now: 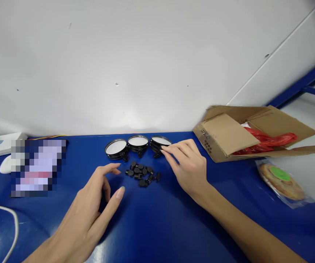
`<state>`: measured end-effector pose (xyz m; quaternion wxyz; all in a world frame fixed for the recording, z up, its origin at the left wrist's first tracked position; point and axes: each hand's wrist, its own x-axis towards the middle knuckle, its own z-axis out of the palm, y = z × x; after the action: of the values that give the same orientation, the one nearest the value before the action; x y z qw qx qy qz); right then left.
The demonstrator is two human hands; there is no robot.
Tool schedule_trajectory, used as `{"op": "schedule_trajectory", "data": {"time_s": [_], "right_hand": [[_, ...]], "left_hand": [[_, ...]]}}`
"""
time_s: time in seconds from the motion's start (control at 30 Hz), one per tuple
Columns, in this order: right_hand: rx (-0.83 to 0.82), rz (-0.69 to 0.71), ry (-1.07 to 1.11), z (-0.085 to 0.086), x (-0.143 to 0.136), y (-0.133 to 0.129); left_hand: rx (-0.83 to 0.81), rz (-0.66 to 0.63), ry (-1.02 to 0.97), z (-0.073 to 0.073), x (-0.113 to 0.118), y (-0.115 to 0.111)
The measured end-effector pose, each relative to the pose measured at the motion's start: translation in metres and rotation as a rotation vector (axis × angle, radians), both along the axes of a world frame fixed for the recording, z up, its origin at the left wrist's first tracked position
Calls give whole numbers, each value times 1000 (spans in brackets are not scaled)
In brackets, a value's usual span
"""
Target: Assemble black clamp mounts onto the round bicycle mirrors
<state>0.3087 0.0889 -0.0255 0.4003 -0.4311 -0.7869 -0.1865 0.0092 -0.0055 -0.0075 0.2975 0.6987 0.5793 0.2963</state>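
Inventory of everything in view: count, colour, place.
Round pieces: three stacks, black rims, pale faces, against wall
Small parts: over ten, exact count unclear, black, piled before stacks
Carton: one, brown, open, right
Plastic: red, inside carton
Wrapped round item: one, tan, green label, right of carton's front
Pixelated item: one, mostly lilac, left
Rounded object: one, white, left
Box: white, far left
Wires: red, yellow, back left
Cable: one, white, front left
Tabletop: blue
Frame: blue, right
Wall: white, behind
Left hand: open, beside pile
Right hand: fingertips pinched at right stack
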Motion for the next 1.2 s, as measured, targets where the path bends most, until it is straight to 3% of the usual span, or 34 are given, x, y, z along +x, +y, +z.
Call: {"op": "schedule_trajectory", "data": {"time_s": [0.37,0.57,0.87,1.2], "right_hand": [[-89,55,139,2,-2,-4],[-104,100,142,3,-7,-9],[-130,193,98,5,-11,-16],[-152,274,43,5,-15,-24]], "left_hand": [[58,19,38,0,-1,1],[346,-68,253,-4,-10,13],[342,-142,394,-21,-19,23],[408,-148,440,-26,-19,25]]}}
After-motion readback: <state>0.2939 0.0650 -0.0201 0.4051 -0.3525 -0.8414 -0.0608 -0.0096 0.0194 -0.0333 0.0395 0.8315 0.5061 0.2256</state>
